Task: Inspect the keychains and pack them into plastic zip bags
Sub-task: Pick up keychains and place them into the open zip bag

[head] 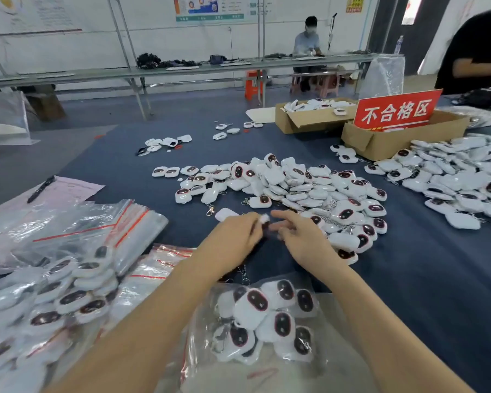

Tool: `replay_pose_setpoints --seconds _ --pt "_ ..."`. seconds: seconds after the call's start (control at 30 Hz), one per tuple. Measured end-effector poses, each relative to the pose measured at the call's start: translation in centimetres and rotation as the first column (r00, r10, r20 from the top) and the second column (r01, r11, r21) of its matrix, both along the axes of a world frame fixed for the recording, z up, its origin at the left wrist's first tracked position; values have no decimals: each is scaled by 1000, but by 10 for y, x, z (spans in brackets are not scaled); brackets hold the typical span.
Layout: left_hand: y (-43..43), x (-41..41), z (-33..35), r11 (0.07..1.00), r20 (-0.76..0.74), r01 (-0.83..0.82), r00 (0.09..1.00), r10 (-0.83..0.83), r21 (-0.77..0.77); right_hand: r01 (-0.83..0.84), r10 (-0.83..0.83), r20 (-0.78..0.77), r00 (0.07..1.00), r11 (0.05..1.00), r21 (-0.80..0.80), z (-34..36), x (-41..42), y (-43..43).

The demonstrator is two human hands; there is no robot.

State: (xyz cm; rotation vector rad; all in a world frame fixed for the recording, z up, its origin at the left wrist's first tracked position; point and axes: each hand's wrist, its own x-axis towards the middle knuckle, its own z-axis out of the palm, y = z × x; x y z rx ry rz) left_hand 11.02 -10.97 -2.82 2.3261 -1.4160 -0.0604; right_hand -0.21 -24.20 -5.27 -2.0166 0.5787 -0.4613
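Observation:
A big heap of white keychains (295,188) with dark oval faces lies on the blue table. My left hand (233,236) grips one white keychain (264,219), blurred, just in front of the heap. My right hand (301,236) is beside it, fingers loosely spread and reaching toward the same keychain; whether they touch it I cannot tell. Below my forearms lies a clear zip bag (270,321) holding several keychains. More filled bags (54,296) are piled at the lower left, with empty red-striped zip bags (97,225) above them.
Two cardboard boxes (309,117) (380,140) stand at the back right, one with a red sign (394,112). Another keychain heap (459,177) lies at right. A pen (40,188) rests on paper at left. A person stands at far right; another sits at a distant bench.

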Motion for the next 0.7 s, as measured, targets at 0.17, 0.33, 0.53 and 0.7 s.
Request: replay_pose_setpoints --seconds 0.17,0.33,0.53,0.7 --pt "21 -5 -9 924 -731 -227 678 -78 -309 -44 19 157 987 986 158 -1 8 8" --pt "23 -10 -16 885 -781 -240 595 -191 -399 -95 38 257 966 971 217 2 9 13" --pt "23 -5 -27 871 -686 -185 696 -210 -454 -158 91 301 949 965 208 2 3 16" --pt "24 -4 -28 865 -675 -167 700 -233 -472 -191 109 317 942 951 242 6 -2 16"
